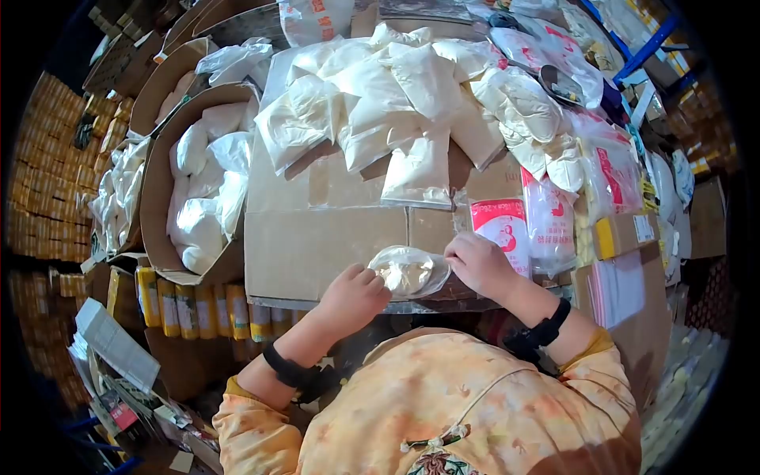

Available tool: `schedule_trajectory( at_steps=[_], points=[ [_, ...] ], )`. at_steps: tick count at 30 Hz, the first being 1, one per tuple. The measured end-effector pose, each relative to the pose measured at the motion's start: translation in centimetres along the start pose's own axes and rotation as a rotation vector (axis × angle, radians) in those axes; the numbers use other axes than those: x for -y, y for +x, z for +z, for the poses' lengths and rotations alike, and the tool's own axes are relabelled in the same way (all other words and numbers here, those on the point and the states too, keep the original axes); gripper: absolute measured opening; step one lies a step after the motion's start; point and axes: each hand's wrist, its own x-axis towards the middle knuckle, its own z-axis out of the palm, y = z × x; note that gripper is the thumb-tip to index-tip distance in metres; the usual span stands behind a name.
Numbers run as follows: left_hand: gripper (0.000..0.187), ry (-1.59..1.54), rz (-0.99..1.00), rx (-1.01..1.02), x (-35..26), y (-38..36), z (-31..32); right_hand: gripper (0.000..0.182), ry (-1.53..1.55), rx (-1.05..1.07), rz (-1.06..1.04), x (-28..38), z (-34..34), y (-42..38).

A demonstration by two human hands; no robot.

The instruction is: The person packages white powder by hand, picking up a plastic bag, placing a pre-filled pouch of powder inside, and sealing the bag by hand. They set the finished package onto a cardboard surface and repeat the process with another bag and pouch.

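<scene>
A clear plastic bag (410, 271) with cream-coloured powder in it stands near the front edge of the cardboard-covered table, its mouth facing up. My left hand (354, 294) pinches the bag's left rim, fingers closed. On the opposite side my right hand (478, 265) grips the right rim between closed fingers. Behind the bag lies a heap of filled powder bags (396, 87), with one filled bag (417, 170) at its front. Just beyond my right hand are a red-and-white printed packet (500, 226) and a second printed packet (548, 226).
Brown cardboard (324, 245) covers the tabletop. On the left, a large carton (158, 198) holds several white bags. Yellow-taped bundles (198, 310) line the space below the table's front left. A small carton (625, 235) sits at the right edge, near stacked plastic packaging (617, 289).
</scene>
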Motion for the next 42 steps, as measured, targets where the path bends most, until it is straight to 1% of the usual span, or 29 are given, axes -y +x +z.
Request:
schedule_trajectory(
  at_steps=[3,4,7,9,11,12,15,16,18,19,20,21,22,24,25,27,29,30,32,33,34,35,36,37,38,39,40,41,42],
  points=[
    [0.009,-0.005,0.056,-0.23,0.3,-0.2,-0.1,0.014,-0.017,-0.098,0.108,0.7,1.4,0.7],
    [0.009,0.001,0.009,-0.237,0.2,-0.3,-0.2,0.017,0.023,0.007,0.113,0.1,1.7,1.2],
    [0.008,0.021,-0.119,-0.243,0.6,-1.1,-0.3,0.016,-0.14,0.063,0.212,-1.6,2.4,1.8],
    [0.009,0.007,-0.165,-0.221,1.1,-2.0,0.3,0.015,-0.03,0.053,0.185,-2.3,1.6,0.9],
    [0.023,-0.096,-0.257,-0.219,1.8,-3.6,2.1,0.015,0.059,0.0,0.183,-3.2,0.6,0.0],
    [0.031,-0.148,-0.304,-0.218,1.9,-4.0,2.5,0.035,0.142,0.128,0.228,-4.3,0.3,-0.5],
    [0.056,-0.675,-0.57,-0.349,1.1,-4.0,3.8,0.061,0.156,0.124,-0.099,-5.7,2.8,-1.0],
    [0.062,-0.71,-0.544,-0.319,0.9,-3.7,4.8,0.08,0.219,0.291,-0.057,-5.8,3.8,-0.8],
    [0.074,-0.776,-0.494,-0.262,0.7,-2.7,7.9,0.076,0.717,0.398,0.181,-4.7,6.1,-0.1],
    [0.073,-0.81,-0.453,-0.249,0.4,-2.0,9.1,0.07,0.475,0.393,-0.039,-5.8,7.9,-0.4],
    [0.073,-0.847,-0.411,-0.232,0.0,-1.2,10.3,0.064,0.235,0.337,-0.247,-6.8,9.6,-0.6],
    [0.073,-0.886,-0.367,-0.213,-0.4,-0.6,11.1,0.062,0.228,0.28,-0.256,-6.4,9.7,-0.6],
    [0.071,-0.911,-0.337,-0.274,-0.3,-0.1,11.8,0.06,0.221,0.224,-0.263,-5.9,9.9,-0.6],
    [0.068,-0.933,-0.386,-0.284,-0.5,-0.4,12.7,0.057,0.183,0.128,-0.27,-5.3,9.5,-0.8],
    [0.066,-0.942,-0.41,-0.288,-0.6,-0.5,12.9,0.056,0.171,0.123,-0.273,-5.6,9.6,-1.0],
    [0.056,-1.032,-0.435,-0.314,-1.0,-0.9,13.6,0.055,0.143,0.108,-0.284,-6.3,9.6,-1.4],
    [0.046,-1.114,-0.455,-0.346,-1.1,-1.2,14.2,0.056,0.04,0.116,-0.335,-6.7,9.2,-1.7],
    [0.041,-0.99,-0.415,-0.361,-1.1,-1.1,13.7,0.057,-0.01,0.119,-0.36,-6.5,9.0,-1.7],
    [0.033,-0.74,-0.332,-0.388,-0.9,-1.1,12.7,0.045,0.235,0.091,-0.162,-5.6,8.8,-1.6],
    [0.031,-0.903,-0.418,-0.411,-0.6,-1.0,11.9,0.039,0.357,0.078,-0.062,-5.0,8.7,-1.4],
    [0.03,-1.066,-0.505,-0.431,-0.1,-0.9,10.9,0.026,0.435,0.01,-0.03,-4.4,8.8,-1.1],
    [0.03,-1.23,-0.593,-0.449,0.4,-0.7,9.9,0.023,0.569,-0.005,0.005,-3.9,8.5,-0.8],
    [0.028,-1.193,-0.545,-0.528,1.3,-0.7,8.8,0.022,0.704,-0.021,0.042,-3.2,7.8,-0.4],
    [0.028,-1.274,-0.523,-0.558,1.9,-0.7,8.5,0.022,0.837,-0.038,0.077,-3.0,7.3,0.1],
    [0.027,-1.356,-0.5,-0.59,2.3,-0.7,8.3,0.024,0.809,-0.031,0.01,-4.0,7.5,0.5],
    [0.027,-1.441,-0.478,-0.618,2.5,-0.7,8.2,0.025,0.895,-0.022,0.106,-4.6,8.3,0.5],
    [0.027,-1.386,-0.571,-0.586,2.9,-0.7,9.5,0.025,0.982,-0.013,0.201,-4.9,9.0,0.7],
    [0.028,-1.444,-0.66,-0.594,3.2,-0.8,10.4,0.026,1.063,-0.005,0.285,-5.2,9.5,1.2],
    [0.029,-1.501,-0.749,-0.6,3.2,-0.8,10.8,0.028,0.992,-0.024,0.305,-4.6,9.5,1.5]
  ],
)
